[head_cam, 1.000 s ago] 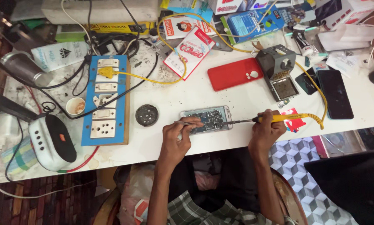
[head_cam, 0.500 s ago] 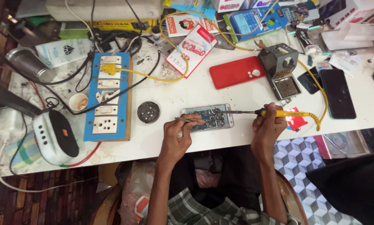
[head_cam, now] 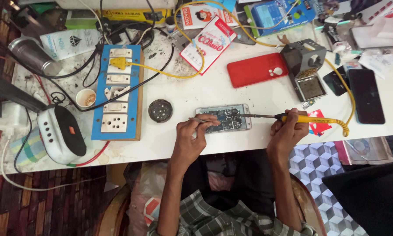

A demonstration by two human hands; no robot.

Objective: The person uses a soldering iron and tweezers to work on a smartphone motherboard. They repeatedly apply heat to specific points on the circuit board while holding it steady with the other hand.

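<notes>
Hands gripping tweezers [head_cam: 200, 119] and soldering iron [head_cam: 308, 118] over opened phone [head_cam: 225, 118], round tin [head_cam: 160, 110] beside

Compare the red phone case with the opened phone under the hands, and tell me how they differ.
The red phone case lies untouched, farther up the white table; the opened phone sits at the near edge, with the left hand holding tweezers to it and the right hand aiming a yellow-handled soldering iron at it. The case shows a smooth plain back; the phone shows bare circuitry. Both lie flat, lengthwise left to right.
</notes>
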